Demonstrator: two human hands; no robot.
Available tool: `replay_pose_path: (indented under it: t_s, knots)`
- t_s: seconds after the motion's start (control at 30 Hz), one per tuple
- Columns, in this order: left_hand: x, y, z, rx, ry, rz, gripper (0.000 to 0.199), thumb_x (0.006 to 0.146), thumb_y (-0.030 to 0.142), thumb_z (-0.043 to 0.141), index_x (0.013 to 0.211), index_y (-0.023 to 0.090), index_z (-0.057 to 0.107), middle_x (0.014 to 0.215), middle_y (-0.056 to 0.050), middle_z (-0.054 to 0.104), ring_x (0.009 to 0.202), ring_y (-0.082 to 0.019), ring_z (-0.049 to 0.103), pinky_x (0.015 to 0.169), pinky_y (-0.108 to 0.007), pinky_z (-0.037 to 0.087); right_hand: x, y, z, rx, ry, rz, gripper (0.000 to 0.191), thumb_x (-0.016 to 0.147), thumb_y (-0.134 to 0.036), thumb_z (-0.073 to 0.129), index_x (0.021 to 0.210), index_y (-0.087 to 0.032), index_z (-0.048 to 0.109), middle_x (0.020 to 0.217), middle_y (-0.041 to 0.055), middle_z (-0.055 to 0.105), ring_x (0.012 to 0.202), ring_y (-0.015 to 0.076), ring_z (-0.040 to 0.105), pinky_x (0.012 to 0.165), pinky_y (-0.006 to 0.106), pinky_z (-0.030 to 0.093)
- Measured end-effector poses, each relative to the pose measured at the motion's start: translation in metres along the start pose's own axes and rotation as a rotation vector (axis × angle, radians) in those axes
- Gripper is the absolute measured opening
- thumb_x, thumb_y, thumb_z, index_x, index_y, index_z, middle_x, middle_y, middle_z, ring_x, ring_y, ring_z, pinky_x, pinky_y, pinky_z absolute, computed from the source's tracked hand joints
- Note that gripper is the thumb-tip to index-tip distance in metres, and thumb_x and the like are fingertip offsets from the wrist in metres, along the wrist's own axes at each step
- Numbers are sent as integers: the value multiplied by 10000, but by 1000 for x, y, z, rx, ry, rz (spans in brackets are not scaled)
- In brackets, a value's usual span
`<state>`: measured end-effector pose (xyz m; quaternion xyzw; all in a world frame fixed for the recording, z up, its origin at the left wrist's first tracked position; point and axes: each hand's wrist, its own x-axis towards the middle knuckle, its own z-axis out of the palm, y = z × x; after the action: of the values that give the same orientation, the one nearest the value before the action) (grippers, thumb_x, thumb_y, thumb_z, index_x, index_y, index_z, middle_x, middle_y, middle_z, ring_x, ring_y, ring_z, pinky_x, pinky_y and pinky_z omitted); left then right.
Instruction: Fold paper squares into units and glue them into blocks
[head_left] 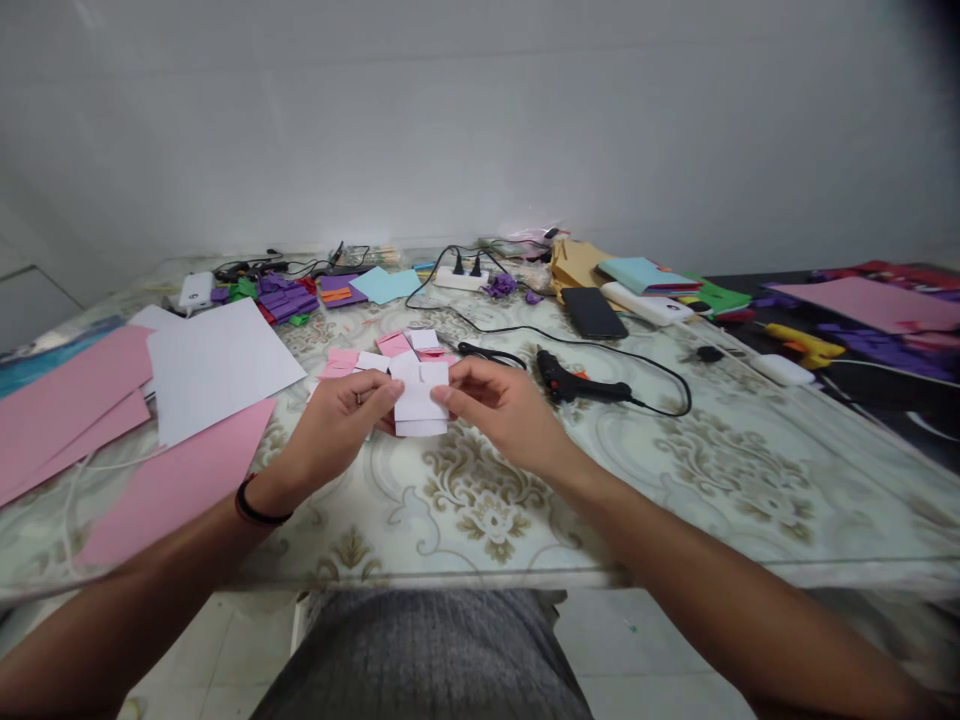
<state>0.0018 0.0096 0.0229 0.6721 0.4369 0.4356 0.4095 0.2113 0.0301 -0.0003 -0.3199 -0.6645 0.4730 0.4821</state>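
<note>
A small folded white paper (421, 402) is held up between both hands above the patterned tablecloth (487, 500). My left hand (341, 415) pinches its left edge, thumb on the front face. On the right edge, my right hand (499, 405) grips it the same way, its thumb near the middle of that side. Fingertips behind the paper are mostly hidden. Just beyond lie several small folded pink and white papers (393, 344), partly covered by the hands and the held paper. Black-handled scissors (491, 354) rest behind my right hand.
A black glue gun (581, 382) with a looping cable lies to the right, near a dark phone (592, 313). White sheets (221, 365) and pink sheets (187, 480) cover the left side. A power strip (461, 279), purple strips (285, 297) and a yellow glue gun (806, 345) lie farther off.
</note>
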Motion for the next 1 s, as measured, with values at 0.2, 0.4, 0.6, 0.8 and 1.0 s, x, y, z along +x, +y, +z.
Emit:
replay_pose_path:
  t_s: [0.2, 0.4, 0.6, 0.8, 1.0]
  knots:
    - [1, -5, 1, -205, -45, -113, 431, 899, 570, 683, 762, 163, 645, 715, -6, 639, 656, -155, 695, 657, -270, 639, 1, 5, 1, 36, 47, -21, 293, 842, -345, 773, 1030, -197, 605, 817, -21, 618, 712, 120, 581, 688, 270, 484]
    - [0, -2, 2, -182, -82, -182, 378, 840, 521, 767, 791, 174, 626, 663, 24, 616, 598, -153, 690, 641, -273, 618, -1, 2, 1, 19, 37, -10, 348, 850, -362, 773, 1109, -201, 606, 793, -34, 602, 688, 120, 570, 675, 275, 483]
    - [1, -7, 0, -155, 4, -152, 356, 875, 460, 720, 697, 156, 668, 665, -3, 650, 626, -129, 633, 626, -239, 563, -4, -5, 0, 20, -47, -15, 522, 820, -326, 817, 1283, -248, 588, 885, -15, 638, 730, 127, 603, 688, 276, 521]
    - [1, -7, 0, -298, 15, -218, 322, 856, 393, 707, 650, 147, 679, 589, -17, 652, 555, -146, 632, 569, -255, 546, -6, -10, 1, -148, -131, -83, 244, 844, -291, 791, 1072, -219, 742, 1097, 51, 716, 876, 157, 661, 764, 288, 570]
    - [2, -8, 0, -284, -52, -228, 373, 895, 382, 649, 609, 151, 707, 590, -52, 705, 548, -176, 681, 588, -287, 581, -5, -11, 1, -195, -77, -92, 170, 924, -345, 706, 963, -199, 784, 992, 45, 785, 857, 166, 691, 715, 273, 537]
